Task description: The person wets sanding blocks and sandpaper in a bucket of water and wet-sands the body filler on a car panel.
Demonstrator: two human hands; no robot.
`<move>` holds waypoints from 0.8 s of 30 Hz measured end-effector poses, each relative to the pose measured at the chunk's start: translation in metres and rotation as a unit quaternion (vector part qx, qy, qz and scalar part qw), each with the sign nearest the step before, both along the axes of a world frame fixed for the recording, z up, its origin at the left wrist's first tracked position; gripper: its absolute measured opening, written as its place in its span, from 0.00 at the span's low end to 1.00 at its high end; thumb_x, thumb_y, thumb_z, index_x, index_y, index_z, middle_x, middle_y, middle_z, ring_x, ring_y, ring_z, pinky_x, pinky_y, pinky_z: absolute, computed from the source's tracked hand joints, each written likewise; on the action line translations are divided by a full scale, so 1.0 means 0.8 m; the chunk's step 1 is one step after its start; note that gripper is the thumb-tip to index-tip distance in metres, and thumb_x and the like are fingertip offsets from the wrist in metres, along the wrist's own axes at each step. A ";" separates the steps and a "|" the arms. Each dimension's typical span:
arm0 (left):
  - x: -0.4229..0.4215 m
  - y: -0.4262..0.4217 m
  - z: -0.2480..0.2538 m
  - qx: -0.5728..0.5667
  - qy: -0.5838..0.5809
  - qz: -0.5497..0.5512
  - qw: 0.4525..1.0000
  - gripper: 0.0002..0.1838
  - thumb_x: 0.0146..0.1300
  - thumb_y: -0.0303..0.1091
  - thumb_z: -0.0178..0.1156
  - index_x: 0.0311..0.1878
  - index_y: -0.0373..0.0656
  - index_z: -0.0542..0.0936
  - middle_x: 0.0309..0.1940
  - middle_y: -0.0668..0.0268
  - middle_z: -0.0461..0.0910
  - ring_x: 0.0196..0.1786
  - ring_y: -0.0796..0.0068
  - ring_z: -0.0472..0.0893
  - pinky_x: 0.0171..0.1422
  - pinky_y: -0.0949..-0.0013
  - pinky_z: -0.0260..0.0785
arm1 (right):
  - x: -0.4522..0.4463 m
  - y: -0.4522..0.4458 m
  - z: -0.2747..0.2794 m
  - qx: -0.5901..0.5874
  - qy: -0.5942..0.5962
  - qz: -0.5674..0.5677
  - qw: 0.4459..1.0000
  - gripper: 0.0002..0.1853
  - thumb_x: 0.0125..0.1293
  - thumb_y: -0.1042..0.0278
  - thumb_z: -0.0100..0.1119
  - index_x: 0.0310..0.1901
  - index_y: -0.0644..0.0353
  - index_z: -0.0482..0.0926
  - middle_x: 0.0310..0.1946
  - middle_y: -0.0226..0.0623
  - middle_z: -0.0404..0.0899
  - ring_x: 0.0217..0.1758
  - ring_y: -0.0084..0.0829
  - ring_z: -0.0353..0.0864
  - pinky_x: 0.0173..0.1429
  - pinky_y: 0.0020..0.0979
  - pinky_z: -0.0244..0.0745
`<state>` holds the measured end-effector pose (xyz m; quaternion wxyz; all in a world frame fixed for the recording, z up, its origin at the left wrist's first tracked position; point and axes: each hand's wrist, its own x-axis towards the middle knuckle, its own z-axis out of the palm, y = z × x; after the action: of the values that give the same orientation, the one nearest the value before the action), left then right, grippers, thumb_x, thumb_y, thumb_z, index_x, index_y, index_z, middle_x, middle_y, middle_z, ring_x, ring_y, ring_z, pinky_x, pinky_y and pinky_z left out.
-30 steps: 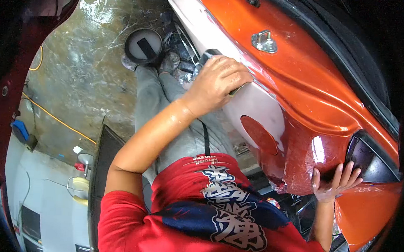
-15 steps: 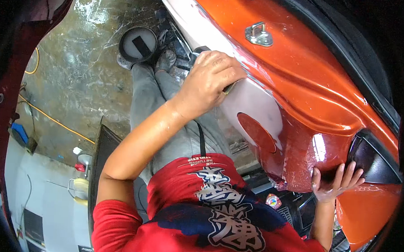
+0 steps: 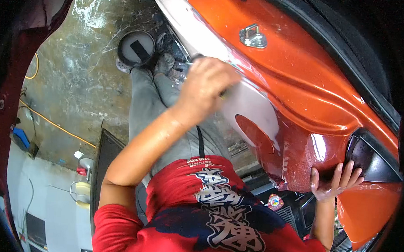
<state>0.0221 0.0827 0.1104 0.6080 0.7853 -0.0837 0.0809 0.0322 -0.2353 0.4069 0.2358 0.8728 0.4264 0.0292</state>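
Note:
My left hand (image 3: 208, 83), blurred by motion, is closed round a dark sanding block (image 3: 198, 57) on the edge of an orange car body panel (image 3: 298, 80). Most of the block is under the fingers; a dark end and a yellowish edge show. Beneath it runs a dull whitish-grey patch (image 3: 252, 101) that surrounds a red oval (image 3: 255, 133). My right hand (image 3: 335, 181) rests with fingers spread on the glossy, darker red-orange part of the panel, beside a black recess (image 3: 374, 158). Nothing is held in it.
A metal striker loop (image 3: 253, 37) sticks up from the panel. On the wet floor (image 3: 87, 76), a round pan (image 3: 136, 44) of cloudy liquid holds a dark rectangular piece, near my feet. A yellow hose (image 3: 58, 124) crosses the left side. A dark-edged panel (image 3: 106, 153) stands beside my legs.
My left hand has shifted slightly left with the sanding block and is now smeared by motion. The right hand keeps its place on the panel. The view has moved a little.

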 end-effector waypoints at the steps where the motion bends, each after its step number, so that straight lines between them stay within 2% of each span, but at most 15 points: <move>1: -0.006 -0.015 0.021 -0.024 -0.002 0.005 1.000 0.22 0.44 0.21 0.66 0.46 0.49 0.86 0.43 0.67 0.85 0.51 0.61 0.82 0.58 0.58 0.70 | -0.001 0.001 0.001 -0.001 0.000 0.000 1.000 0.40 0.66 0.38 0.62 0.71 0.58 0.70 0.75 0.49 0.65 0.83 0.60 0.50 0.84 0.65 0.31; 2: -0.001 -0.021 0.057 -0.055 -0.011 -0.011 0.998 0.23 0.44 0.21 0.66 0.47 0.50 0.86 0.43 0.67 0.85 0.51 0.61 0.82 0.59 0.58 0.70 | -0.001 0.004 0.001 -0.003 -0.001 -0.001 1.000 0.40 0.66 0.38 0.62 0.71 0.58 0.70 0.75 0.49 0.65 0.83 0.60 0.50 0.84 0.65 0.31; 5: -0.003 -0.016 0.042 -0.011 -0.005 -0.001 1.000 0.24 0.44 0.20 0.66 0.48 0.50 0.86 0.44 0.67 0.85 0.51 0.61 0.82 0.59 0.57 0.70 | 0.001 0.006 0.001 -0.005 -0.002 0.005 1.000 0.40 0.66 0.38 0.62 0.72 0.57 0.69 0.75 0.49 0.65 0.82 0.60 0.51 0.84 0.65 0.32; 6: -0.006 -0.004 0.019 0.016 0.007 -0.006 1.000 0.25 0.43 0.19 0.66 0.48 0.50 0.86 0.45 0.67 0.85 0.52 0.61 0.82 0.59 0.57 0.70 | 0.002 0.006 -0.001 -0.003 -0.006 0.008 1.000 0.40 0.66 0.38 0.62 0.72 0.57 0.69 0.75 0.49 0.65 0.82 0.60 0.52 0.84 0.65 0.32; 7: -0.002 0.007 0.009 0.023 0.044 0.000 0.999 0.25 0.42 0.19 0.66 0.47 0.49 0.86 0.45 0.67 0.85 0.51 0.62 0.82 0.58 0.57 0.69 | 0.003 0.006 -0.001 -0.003 -0.009 0.008 1.000 0.40 0.66 0.38 0.62 0.72 0.57 0.69 0.75 0.49 0.65 0.82 0.60 0.52 0.84 0.65 0.33; 8: -0.006 0.000 0.013 0.014 0.033 0.003 0.999 0.23 0.43 0.19 0.65 0.46 0.49 0.86 0.44 0.67 0.85 0.50 0.61 0.82 0.57 0.57 0.69 | 0.001 0.007 -0.001 -0.003 -0.009 0.006 1.000 0.40 0.66 0.38 0.62 0.72 0.57 0.69 0.75 0.49 0.65 0.82 0.60 0.52 0.84 0.65 0.33; 12: 0.006 -0.021 0.080 -0.076 -0.005 -0.003 0.997 0.21 0.44 0.19 0.65 0.45 0.48 0.86 0.44 0.67 0.86 0.48 0.61 0.82 0.56 0.57 0.69 | 0.002 0.011 0.001 -0.001 0.002 0.000 1.000 0.41 0.65 0.41 0.64 0.73 0.57 0.68 0.75 0.51 0.66 0.82 0.59 0.54 0.84 0.62 0.35; 15: 0.008 0.001 0.033 0.002 -0.001 -0.015 1.000 0.23 0.45 0.20 0.65 0.47 0.48 0.86 0.45 0.67 0.85 0.50 0.61 0.81 0.57 0.57 0.69 | 0.003 0.011 0.000 0.006 0.003 0.007 1.000 0.40 0.65 0.41 0.64 0.73 0.57 0.68 0.75 0.51 0.66 0.82 0.59 0.54 0.84 0.62 0.35; 17: 0.002 -0.004 0.034 -0.018 0.004 -0.022 1.000 0.23 0.44 0.22 0.66 0.47 0.49 0.86 0.45 0.69 0.84 0.50 0.62 0.81 0.57 0.57 0.69 | 0.003 0.009 0.000 0.007 -0.002 0.006 1.000 0.41 0.65 0.41 0.64 0.73 0.57 0.68 0.74 0.51 0.67 0.82 0.59 0.54 0.84 0.62 0.36; 20: 0.010 -0.020 0.085 -0.063 -0.008 -0.018 0.998 0.20 0.44 0.23 0.68 0.45 0.50 0.87 0.43 0.70 0.85 0.50 0.62 0.80 0.56 0.57 0.69 | 0.000 0.011 0.001 0.000 0.001 0.003 1.000 0.41 0.66 0.41 0.64 0.73 0.56 0.67 0.74 0.51 0.67 0.82 0.58 0.54 0.84 0.62 0.36; 24: 0.006 -0.001 0.040 0.003 0.023 -0.005 1.000 0.21 0.44 0.24 0.68 0.46 0.50 0.87 0.42 0.70 0.84 0.51 0.62 0.81 0.57 0.58 0.69 | 0.006 0.011 -0.001 0.005 -0.001 0.011 1.000 0.41 0.66 0.41 0.65 0.73 0.56 0.67 0.75 0.51 0.66 0.82 0.58 0.54 0.84 0.61 0.35</move>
<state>0.0270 0.0818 0.1428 0.6076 0.7886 -0.0736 0.0596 0.0371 -0.2266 0.4060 0.2314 0.8692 0.4355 0.0348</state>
